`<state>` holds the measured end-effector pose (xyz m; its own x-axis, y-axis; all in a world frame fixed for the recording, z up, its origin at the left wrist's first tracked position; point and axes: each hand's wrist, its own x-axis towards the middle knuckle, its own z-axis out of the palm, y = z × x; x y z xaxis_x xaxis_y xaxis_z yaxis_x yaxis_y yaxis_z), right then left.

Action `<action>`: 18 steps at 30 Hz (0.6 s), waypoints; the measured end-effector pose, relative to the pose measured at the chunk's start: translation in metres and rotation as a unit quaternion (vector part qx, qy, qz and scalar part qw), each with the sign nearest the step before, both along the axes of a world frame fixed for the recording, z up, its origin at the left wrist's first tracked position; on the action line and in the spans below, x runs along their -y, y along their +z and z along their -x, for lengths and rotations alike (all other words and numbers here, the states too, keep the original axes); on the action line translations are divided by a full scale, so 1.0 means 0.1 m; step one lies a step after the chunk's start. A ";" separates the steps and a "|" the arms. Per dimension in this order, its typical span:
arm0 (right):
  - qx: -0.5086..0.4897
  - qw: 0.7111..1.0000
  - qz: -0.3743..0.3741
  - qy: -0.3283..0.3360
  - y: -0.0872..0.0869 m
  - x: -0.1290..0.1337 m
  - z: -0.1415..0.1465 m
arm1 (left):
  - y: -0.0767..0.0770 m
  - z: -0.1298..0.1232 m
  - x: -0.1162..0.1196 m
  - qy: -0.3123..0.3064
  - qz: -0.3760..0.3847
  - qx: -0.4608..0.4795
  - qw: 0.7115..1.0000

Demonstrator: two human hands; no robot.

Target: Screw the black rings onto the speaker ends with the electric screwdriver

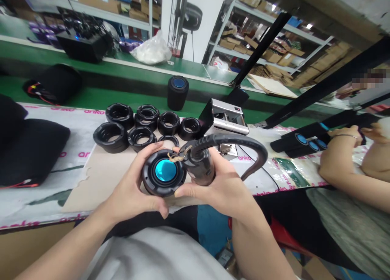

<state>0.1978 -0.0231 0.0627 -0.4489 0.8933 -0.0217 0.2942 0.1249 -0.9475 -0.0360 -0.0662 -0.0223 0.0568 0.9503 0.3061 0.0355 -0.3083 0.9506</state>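
Here's the left hand (pixel 134 178), fingers curled, cupping a round black plastic speaker ring with a shiny blue centre (pixel 163 172), held above a beige cardboard sheet (pixel 103 182)! The right hand (pixel 213 182) wraps tight around a black hose-fed power screwdriver (pixel 199 164), its tip right at the ring's rim, and round black rubber rings (pixel 120 115) sit just beyond on the cardboard.

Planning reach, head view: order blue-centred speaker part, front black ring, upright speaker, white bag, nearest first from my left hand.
Left hand:
1. Speaker part: held, rightward.
2. Front black ring: ahead, cardboard.
3. Upright speaker: beyond, green belt.
4. White bag: farthest, back.
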 end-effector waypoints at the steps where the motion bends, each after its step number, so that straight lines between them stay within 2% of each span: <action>1: 0.005 1.000 -0.006 -0.004 0.00 0.00 0.00 | 0.00 0.00 0.00 0.000 0.002 0.002 1.000; 10: 0.018 1.000 -0.006 -0.004 0.00 -0.02 -0.01 | -0.03 -0.01 0.00 0.000 0.007 0.011 1.000; 18: -0.061 0.998 0.019 -0.010 -0.02 0.06 0.03 | -0.06 -0.02 0.03 0.005 0.002 -0.003 1.000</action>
